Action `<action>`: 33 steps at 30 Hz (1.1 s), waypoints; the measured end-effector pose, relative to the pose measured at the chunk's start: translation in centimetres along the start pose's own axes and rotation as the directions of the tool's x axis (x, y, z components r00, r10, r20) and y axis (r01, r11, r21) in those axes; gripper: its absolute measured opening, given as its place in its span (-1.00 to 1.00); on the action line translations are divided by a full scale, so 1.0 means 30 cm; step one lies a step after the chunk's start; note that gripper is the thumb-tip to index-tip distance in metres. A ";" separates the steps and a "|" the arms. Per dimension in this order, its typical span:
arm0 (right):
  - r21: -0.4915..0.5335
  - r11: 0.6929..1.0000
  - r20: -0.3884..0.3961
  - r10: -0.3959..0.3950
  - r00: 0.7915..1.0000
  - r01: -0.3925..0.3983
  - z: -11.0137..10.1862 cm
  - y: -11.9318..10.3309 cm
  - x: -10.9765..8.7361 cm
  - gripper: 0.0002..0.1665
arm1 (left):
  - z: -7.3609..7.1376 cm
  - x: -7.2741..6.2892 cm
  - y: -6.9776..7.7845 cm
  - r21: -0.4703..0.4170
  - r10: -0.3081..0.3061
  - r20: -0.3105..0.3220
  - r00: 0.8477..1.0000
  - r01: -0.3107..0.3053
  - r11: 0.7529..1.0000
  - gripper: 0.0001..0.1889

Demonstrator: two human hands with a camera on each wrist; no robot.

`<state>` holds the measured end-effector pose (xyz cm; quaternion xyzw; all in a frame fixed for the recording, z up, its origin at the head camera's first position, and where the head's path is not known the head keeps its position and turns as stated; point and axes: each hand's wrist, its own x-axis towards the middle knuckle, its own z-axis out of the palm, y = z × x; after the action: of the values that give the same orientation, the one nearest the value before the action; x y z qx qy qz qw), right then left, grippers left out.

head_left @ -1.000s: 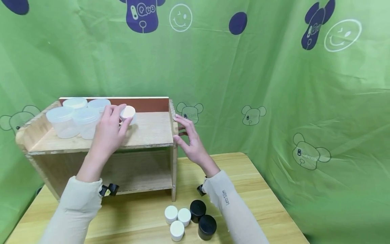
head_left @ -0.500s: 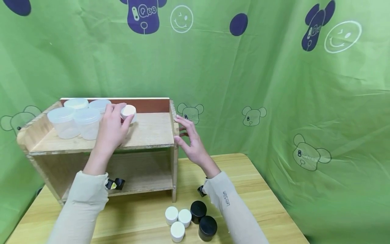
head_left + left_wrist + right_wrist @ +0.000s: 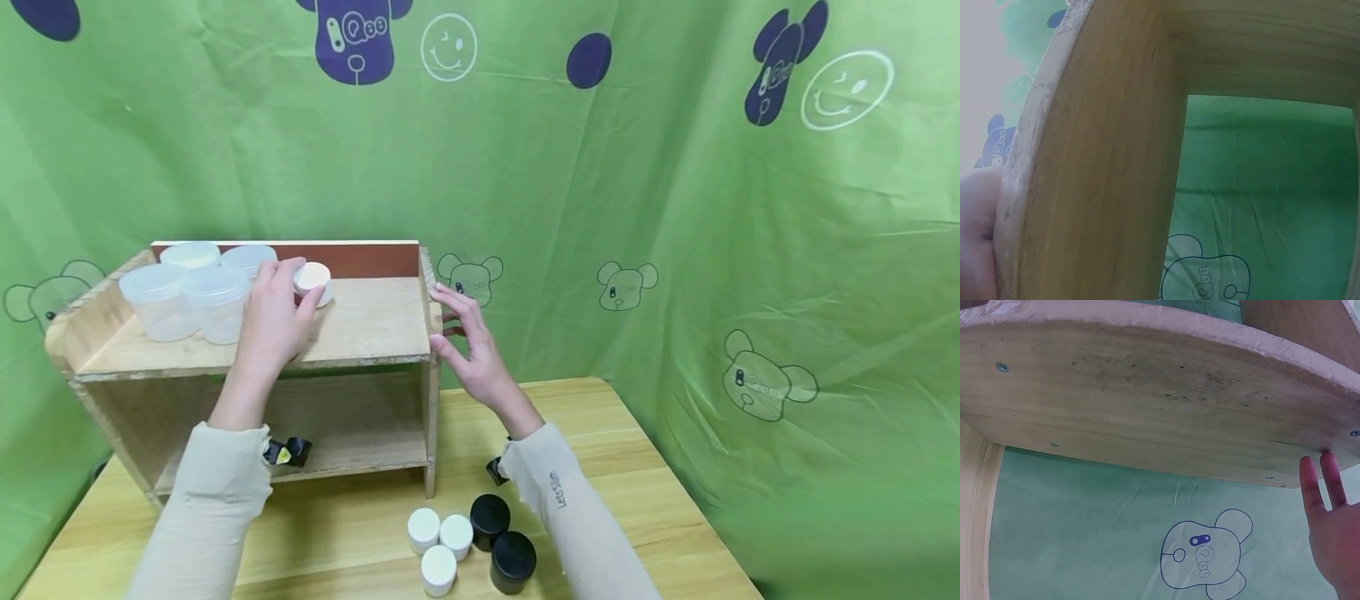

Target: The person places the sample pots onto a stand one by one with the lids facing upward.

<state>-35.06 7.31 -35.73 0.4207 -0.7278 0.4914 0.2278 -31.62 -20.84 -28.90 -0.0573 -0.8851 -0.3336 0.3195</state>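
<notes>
My left hand point(image 3: 273, 312) is over the top board of a wooden shelf point(image 3: 375, 325), thumb and fingers pinching a small white-lidded jar point(image 3: 313, 277). Just left of it on that board stand several clear plastic tubs point(image 3: 217, 304) with translucent lids. My right hand point(image 3: 476, 354) rests against the shelf's right side panel. In the right wrist view, two straight fingers point(image 3: 1311, 484) of it touch the panel's outer face. Only the edge of the left hand point(image 3: 977, 231) shows in the left wrist view, so the jar is hidden there.
In front of the shelf, on the wooden table point(image 3: 337, 542), stand three white-lidded jars point(image 3: 438, 571) beside two black jars point(image 3: 513, 560). The shelf's lower board point(image 3: 360, 450) lies beneath the top one. A green printed curtain point(image 3: 525, 183) hangs behind and to the right.
The left hand and its jar shifted slightly right, then the jar moved slightly back left. The right hand stays at the side panel. The whole view has drifted a little.
</notes>
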 end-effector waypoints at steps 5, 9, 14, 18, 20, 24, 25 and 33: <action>0.000 1.000 0.001 0.002 1.000 -0.002 0.002 0.000 -0.005 -0.28 | 0.006 0.000 -0.007 0.003 -0.019 0.000 1.000 0.019 1.000 -0.49; 0.000 1.000 0.003 0.002 1.000 -0.002 0.002 0.000 -0.007 -0.28 | 0.010 0.004 -0.011 0.008 -0.032 0.004 0.999 0.032 0.999 -0.49; -0.001 1.000 0.001 -0.002 1.000 0.002 0.000 0.001 -0.004 -0.29 | 0.013 0.008 -0.012 0.021 -0.044 0.013 0.999 0.044 0.999 -0.48; -0.003 1.000 0.002 -0.002 1.000 0.002 -0.001 0.001 -0.003 -0.28 | 0.015 0.009 -0.011 0.027 -0.054 0.017 0.998 0.053 0.998 -0.48; -0.002 1.000 0.003 -0.003 1.000 0.003 -0.002 0.002 -0.003 -0.27 | 0.016 0.008 -0.009 0.029 -0.058 0.017 0.998 0.058 0.998 -0.48; -0.002 1.000 0.003 -0.003 1.000 0.003 -0.003 0.001 -0.001 -0.26 | 0.018 0.007 -0.003 0.038 -0.067 0.022 0.998 0.066 0.997 -0.46; -0.003 1.000 0.003 -0.002 1.000 0.002 -0.004 0.000 0.000 -0.26 | 0.018 0.007 -0.001 0.041 -0.067 0.023 0.997 0.067 0.997 -0.46; -0.010 1.000 0.006 -0.004 1.000 0.004 -0.003 -0.002 0.001 -0.26 | 0.014 0.002 0.004 0.045 -0.075 0.020 0.997 0.074 0.996 -0.45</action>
<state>-35.02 7.37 -35.64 0.4225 -0.7301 0.4860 0.2285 -31.86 -20.47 -29.03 -0.0209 -0.8970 -0.3250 0.2987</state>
